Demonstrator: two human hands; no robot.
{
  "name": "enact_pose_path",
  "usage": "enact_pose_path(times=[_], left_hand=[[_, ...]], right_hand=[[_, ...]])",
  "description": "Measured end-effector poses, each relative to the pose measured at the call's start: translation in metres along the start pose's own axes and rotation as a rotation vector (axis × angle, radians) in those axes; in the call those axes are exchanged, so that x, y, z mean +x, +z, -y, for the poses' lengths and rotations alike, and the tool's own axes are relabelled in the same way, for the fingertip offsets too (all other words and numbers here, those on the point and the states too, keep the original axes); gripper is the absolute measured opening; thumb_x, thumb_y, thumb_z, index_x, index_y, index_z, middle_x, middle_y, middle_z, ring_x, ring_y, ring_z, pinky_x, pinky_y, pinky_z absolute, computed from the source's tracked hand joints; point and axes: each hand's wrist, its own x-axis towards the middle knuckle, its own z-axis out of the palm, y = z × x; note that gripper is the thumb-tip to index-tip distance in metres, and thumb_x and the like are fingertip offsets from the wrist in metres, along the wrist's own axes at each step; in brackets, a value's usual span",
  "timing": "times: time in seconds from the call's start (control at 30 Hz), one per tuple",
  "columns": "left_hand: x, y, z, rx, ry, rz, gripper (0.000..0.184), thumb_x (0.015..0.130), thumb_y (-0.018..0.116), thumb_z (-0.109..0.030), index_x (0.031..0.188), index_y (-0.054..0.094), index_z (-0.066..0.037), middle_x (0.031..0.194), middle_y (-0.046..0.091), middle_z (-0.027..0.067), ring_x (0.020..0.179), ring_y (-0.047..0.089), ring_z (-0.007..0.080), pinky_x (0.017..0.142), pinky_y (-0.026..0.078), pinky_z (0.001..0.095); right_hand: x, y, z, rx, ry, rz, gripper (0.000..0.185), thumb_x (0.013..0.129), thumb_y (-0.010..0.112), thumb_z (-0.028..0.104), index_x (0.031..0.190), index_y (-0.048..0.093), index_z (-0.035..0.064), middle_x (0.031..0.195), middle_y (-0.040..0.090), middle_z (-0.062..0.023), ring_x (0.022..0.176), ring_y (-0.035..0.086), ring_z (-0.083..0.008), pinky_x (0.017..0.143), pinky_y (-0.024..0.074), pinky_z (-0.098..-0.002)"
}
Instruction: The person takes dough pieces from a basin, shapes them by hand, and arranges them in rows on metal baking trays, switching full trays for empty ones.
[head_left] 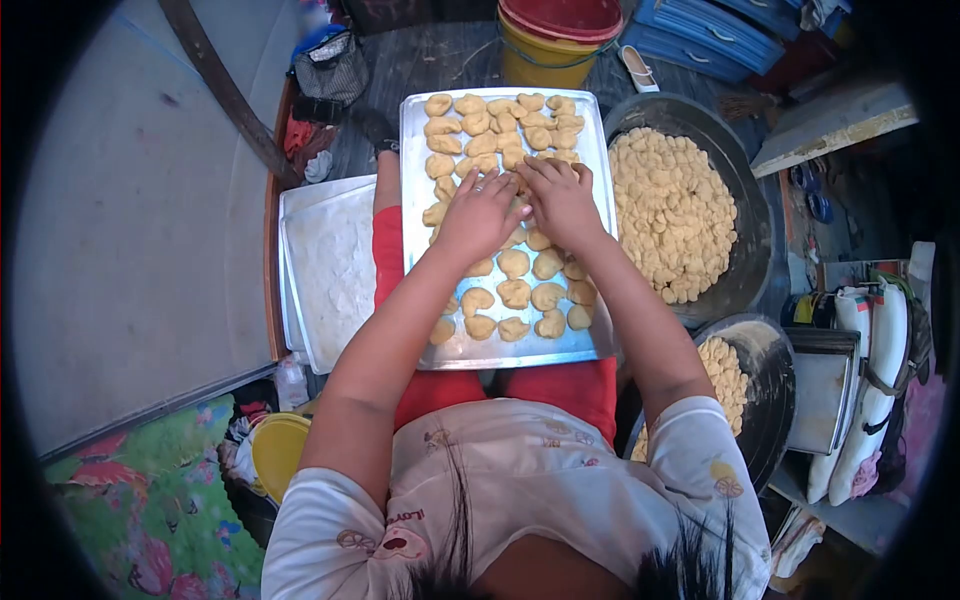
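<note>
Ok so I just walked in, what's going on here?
A person has a metal tray over their lap, with dough-like pieces laid in rough rows. Their left hand and right hand are close together over its middle, fingers down among the pieces; whether either has a grip on one is hidden. To the right, a large dark tub holds a heap of similar pieces, with more in a smaller tub nearer the person.

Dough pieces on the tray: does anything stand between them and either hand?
Nothing visible does: the left hand and right hand are both down among the dough pieces on the tray. What lies directly beneath them is hidden.
</note>
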Motion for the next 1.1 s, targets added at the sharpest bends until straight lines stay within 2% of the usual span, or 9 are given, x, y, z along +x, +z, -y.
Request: enact_pose_path(times=[0.1,0.23,0.33,0.57,0.63,0.73,0.93,1.03,1.1], left_hand=[[0.016,-0.007,0.012,-0.068,-0.027,-0.021,0.05,0.097,0.044,-0.038,0.131,0.051,-0.002,0.14,0.048,0.0138,0.133,0.04,0.0292,0.114,0.022,0.045],[0.037,-0.002,0.044,0.12,0.048,-0.171,0.049,0.098,0.042,-0.035,0.134,0.049,-0.003,0.14,0.048,0.0126,0.134,0.039,0.0279,0.114,0.022,0.045],[0.043,-0.01,0.059,0.15,0.067,0.065,0.047,0.098,0.043,-0.036,0.127,0.055,-0.001,0.135,0.052,0.0126,0.129,0.045,0.0251,0.113,0.024,0.0438],[0.042,-0.02,0.059,0.112,0.009,0.113,0.047,0.097,0.044,-0.037,0.126,0.055,-0.002,0.134,0.052,0.0139,0.129,0.045,0.0264,0.113,0.025,0.0436],[0.047,-0.009,0.062,0.086,0.061,-0.148,0.048,0.097,0.044,-0.038,0.128,0.053,-0.002,0.137,0.05,0.0136,0.131,0.042,0.0281,0.114,0.024,0.0447],[0.061,0.004,0.067,0.158,0.078,-0.215,0.05,0.097,0.044,-0.039,0.13,0.051,-0.003,0.14,0.047,0.0134,0.134,0.038,0.0293,0.114,0.022,0.0462],[0.071,-0.003,0.068,0.084,0.001,-0.002,0.05,0.096,0.045,-0.04,0.13,0.051,-0.004,0.14,0.047,0.0131,0.137,0.034,0.0291,0.115,0.02,0.0467],[0.074,0.004,0.069,0.068,0.049,-0.088,0.049,0.096,0.046,-0.04,0.128,0.052,-0.004,0.137,0.049,0.013,0.136,0.036,0.0295,0.115,0.02,0.0469],[0.077,0.001,0.069,0.07,0.04,-0.036,0.048,0.096,0.047,-0.039,0.127,0.052,-0.003,0.137,0.049,0.013,0.136,0.036,0.0298,0.115,0.02,0.047]], right_hand=[[0.012,0.006,-0.004,-0.009,0.011,0.006,0.042,0.087,0.057,0.017,0.129,0.054,0.0109,0.135,0.052,-0.0046,0.122,0.047,-0.0236,0.103,0.027,-0.0537],[0.02,0.018,0.001,-0.041,0.066,0.041,0.046,0.091,0.053,0.023,0.136,0.047,0.0108,0.143,0.044,-0.0056,0.133,0.038,-0.024,0.11,0.0191,-0.0581],[0.019,0.022,0.004,-0.101,0.051,0.083,0.047,0.095,0.049,0.029,0.138,0.045,0.0112,0.145,0.042,-0.0059,0.136,0.034,-0.0239,0.112,0.0157,-0.0588],[0.031,0.02,-0.004,-0.034,0.055,0.1,0.045,0.096,0.048,0.031,0.137,0.047,0.0121,0.142,0.046,-0.0058,0.134,0.038,-0.0254,0.111,0.0171,-0.0589],[0.048,0.023,-0.013,-0.042,0.053,-0.032,0.043,0.096,0.048,0.03,0.135,0.049,0.0134,0.141,0.047,-0.0055,0.134,0.038,-0.0258,0.11,0.018,-0.0584],[0.076,0.025,-0.023,-0.1,0.059,0.023,0.041,0.097,0.044,0.031,0.135,0.05,0.015,0.141,0.048,-0.0048,0.134,0.037,-0.026,0.109,0.0181,-0.0608],[0.105,0.038,-0.036,-0.062,0.095,0.112,0.042,0.098,0.041,0.036,0.133,0.053,0.0165,0.14,0.05,-0.0026,0.135,0.037,-0.026,0.108,0.0162,-0.0629],[0.108,0.038,-0.044,-0.041,0.081,0.092,0.038,0.097,0.043,0.034,0.129,0.056,0.0172,0.139,0.051,-0.002,0.136,0.037,-0.0254,0.108,0.0156,-0.062],[0.108,0.033,-0.058,0.058,-0.02,-0.032,0.035,0.093,0.05,0.029,0.125,0.059,0.0172,0.131,0.057,-0.0027,0.129,0.044,-0.0246,0.106,0.0224,-0.056]])
